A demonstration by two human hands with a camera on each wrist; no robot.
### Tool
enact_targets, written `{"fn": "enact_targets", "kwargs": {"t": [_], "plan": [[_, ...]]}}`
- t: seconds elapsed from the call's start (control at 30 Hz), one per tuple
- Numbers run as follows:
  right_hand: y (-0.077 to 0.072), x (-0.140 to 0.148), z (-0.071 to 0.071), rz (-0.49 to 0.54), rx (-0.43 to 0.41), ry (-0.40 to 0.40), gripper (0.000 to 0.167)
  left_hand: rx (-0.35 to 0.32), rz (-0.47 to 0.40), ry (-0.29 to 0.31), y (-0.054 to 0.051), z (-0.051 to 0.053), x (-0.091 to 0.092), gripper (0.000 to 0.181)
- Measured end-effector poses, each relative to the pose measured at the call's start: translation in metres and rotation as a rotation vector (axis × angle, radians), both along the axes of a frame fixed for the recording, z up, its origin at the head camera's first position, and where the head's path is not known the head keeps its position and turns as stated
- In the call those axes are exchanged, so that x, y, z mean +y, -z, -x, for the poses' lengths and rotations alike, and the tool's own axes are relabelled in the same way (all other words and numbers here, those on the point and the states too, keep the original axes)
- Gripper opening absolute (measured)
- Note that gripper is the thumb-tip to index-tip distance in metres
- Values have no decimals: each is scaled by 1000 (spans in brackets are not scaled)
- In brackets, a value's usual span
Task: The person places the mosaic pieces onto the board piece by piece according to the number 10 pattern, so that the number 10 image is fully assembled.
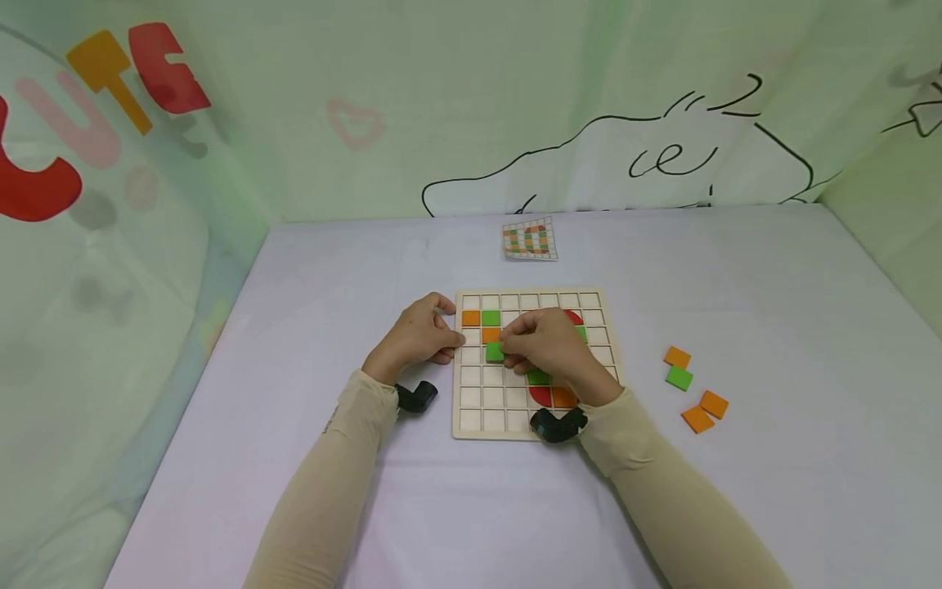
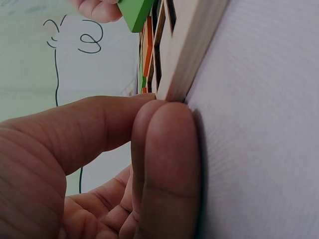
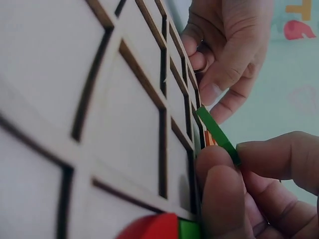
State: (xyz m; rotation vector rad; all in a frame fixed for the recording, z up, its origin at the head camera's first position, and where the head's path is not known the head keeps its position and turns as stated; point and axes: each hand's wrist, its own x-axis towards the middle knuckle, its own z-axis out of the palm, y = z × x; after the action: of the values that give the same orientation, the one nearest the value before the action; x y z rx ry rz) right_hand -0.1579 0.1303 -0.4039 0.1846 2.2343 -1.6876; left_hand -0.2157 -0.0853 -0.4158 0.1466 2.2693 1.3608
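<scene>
A pale wooden grid board (image 1: 472,420) lies on the table with orange and green squares and red pieces in some cells. My right hand (image 1: 548,343) pinches a green square tile (image 1: 494,352) between thumb and fingers, over the board's left half. In the right wrist view that green tile (image 3: 218,133) is tilted, close to the grid. My left hand (image 1: 415,334) holds the board's left edge, thumb and fingertips against the rim (image 2: 182,74). An orange tile (image 1: 491,335) sits just behind the held one. Part of the board is hidden under my right hand.
Behind the board lies a small printed card (image 1: 530,239) with a coloured grid pattern. To the right are loose tiles: a green one (image 1: 679,378) touching an orange one (image 1: 677,357), and two more orange tiles (image 1: 697,419) nearer me. A printed curtain (image 1: 353,180) hangs behind the table.
</scene>
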Motion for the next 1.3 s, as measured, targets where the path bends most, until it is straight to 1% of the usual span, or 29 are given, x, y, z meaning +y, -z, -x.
{"fn": "enact_targets", "kwargs": {"t": [0.27, 0.4, 0.6, 0.87, 0.97, 1.07, 1.13, 1.23, 1.3], "plan": [[2, -5, 0, -44, 22, 0, 10, -2, -8, -1, 1, 0, 0, 48], [2, -5, 0, -44, 30, -3, 9, -2, -12, -1, 1, 0, 0, 48], [2, -3, 0, -47, 41, -27, 11, 3, -6, 0, 0, 0, 0, 48], [0, -4, 1, -143, 47, -73, 13, -1, 12, 3, 0, 0, 0, 49], [1, -4, 1, -118, 50, -80, 13, -5, 9, 0, 0, 0, 1, 49], [1, 2, -2, -59, 73, -95, 15, -9, 4, -3, 0, 0, 0, 49], [-1, 9, -5, -37, 93, -93, 18, -15, 3, -2, -1, 0, 1, 50], [-6, 27, -11, -46, 123, -75, 23, -20, 11, -3, -1, 0, 1, 50], [-11, 43, -16, -72, 128, -39, 26, -26, 12, -8, -3, 0, 1, 50]]}}
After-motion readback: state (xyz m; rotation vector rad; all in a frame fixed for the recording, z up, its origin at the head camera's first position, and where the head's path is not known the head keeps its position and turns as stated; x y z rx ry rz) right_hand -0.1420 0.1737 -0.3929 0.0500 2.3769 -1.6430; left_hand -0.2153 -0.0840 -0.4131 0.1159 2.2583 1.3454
